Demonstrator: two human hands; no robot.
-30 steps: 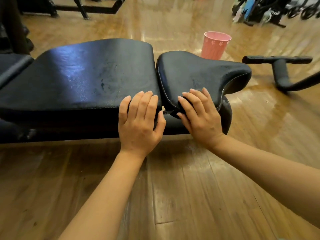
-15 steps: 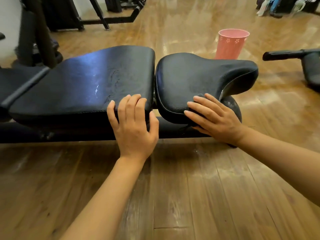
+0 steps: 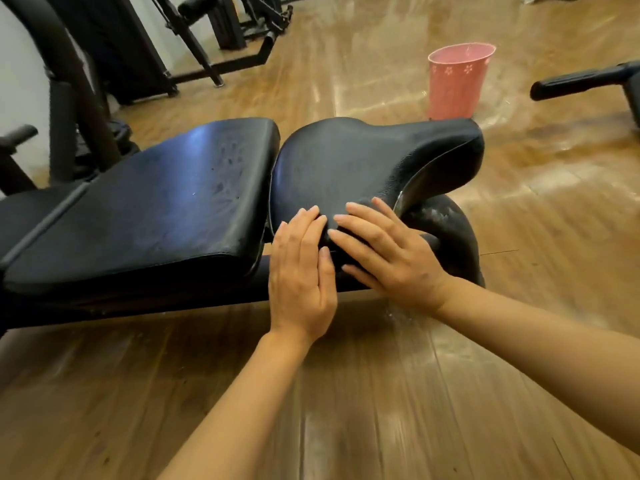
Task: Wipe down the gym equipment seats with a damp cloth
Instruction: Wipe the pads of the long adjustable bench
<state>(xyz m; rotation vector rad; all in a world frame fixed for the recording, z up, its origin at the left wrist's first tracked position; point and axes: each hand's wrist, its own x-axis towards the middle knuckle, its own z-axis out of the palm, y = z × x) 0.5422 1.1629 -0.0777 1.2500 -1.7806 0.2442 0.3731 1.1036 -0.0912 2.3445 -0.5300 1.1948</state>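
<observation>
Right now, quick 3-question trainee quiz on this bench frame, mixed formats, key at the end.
1. True or false: the left hand holds a damp cloth.
2. Multiple choice: where do the right hand fingers rest? A) on the pink bin B) on the near edge of the curved seat pad C) on the flat back pad
3. Fill in: the pink bin stands on the wooden ____ behind the bench.

Key
1. False: both hands lie flat and bare, no cloth in view.
2. B
3. floor
</observation>
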